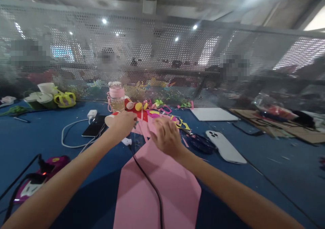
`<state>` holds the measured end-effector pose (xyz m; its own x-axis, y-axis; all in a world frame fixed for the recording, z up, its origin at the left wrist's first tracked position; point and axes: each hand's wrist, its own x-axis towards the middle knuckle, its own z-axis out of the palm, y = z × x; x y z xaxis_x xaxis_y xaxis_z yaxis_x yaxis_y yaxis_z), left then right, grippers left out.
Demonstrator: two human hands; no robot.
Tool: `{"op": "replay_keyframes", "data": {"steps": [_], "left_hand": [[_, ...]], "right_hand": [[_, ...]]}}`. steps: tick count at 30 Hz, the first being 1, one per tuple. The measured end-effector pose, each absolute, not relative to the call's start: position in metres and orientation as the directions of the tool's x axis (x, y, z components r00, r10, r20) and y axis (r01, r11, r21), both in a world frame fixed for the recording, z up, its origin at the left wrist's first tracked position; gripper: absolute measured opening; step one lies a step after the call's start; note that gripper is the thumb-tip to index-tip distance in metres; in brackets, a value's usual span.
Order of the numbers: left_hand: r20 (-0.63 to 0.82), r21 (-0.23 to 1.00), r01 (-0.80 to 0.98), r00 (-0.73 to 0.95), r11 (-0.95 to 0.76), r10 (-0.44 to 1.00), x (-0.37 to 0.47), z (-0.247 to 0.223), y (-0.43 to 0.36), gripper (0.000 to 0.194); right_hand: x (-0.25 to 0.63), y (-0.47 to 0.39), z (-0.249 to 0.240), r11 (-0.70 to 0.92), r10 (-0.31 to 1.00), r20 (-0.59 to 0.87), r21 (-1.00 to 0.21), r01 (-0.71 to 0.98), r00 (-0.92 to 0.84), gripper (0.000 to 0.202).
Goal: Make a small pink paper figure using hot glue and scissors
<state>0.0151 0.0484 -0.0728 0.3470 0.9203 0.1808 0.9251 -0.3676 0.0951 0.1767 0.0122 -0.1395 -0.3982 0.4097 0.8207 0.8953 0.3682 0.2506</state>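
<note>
My left hand (124, 123) reaches over the paper scraps, its fingers closed in a pinch. A tiny teal bit shows at the fingertips, too small to name. To its right, my right hand (166, 136) is over the top of a large pink sheet (152, 188), with loosely bent fingers slightly apart and nothing visible in them. Pink strips and pieces (143, 129) lie between the two hands. A black cable (149, 175) with a white plug (126, 141) crosses the sheet. Dark-handled scissors (201, 143) rest right of my right hand.
Behind the hands stand a pink-lidded bottle (116, 97) and colourful cut scraps (157, 112). A black phone (94, 127) and a purple power strip (43, 175) are leftward. Rightward lie a white phone (225, 147), a white sheet (213, 114) and cardboard (281, 126). A perforated screen (162, 66) borders the table.
</note>
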Motion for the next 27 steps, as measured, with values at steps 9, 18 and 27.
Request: {"op": "replay_keyframes", "data": {"steps": [9,18,27], "left_hand": [[0.314,0.100,0.791,0.550,-0.603,0.774,0.040,-0.114,0.045,0.020],[0.338,-0.164,0.724,0.679,-0.670,0.652,0.068,-0.127,-0.030,0.037],[0.013,-0.223,0.599,0.790,-0.769,0.612,0.059,-0.121,-0.049,0.022]], "right_hand": [[0.246,0.027,-0.156,0.439,0.840,0.492,-0.375,0.816,-0.226,0.031],[0.240,0.023,-0.178,0.354,0.929,0.344,-0.726,0.589,-0.135,0.040],[0.241,0.021,-0.176,0.197,0.960,0.256,-0.907,0.371,0.115,0.045]]}}
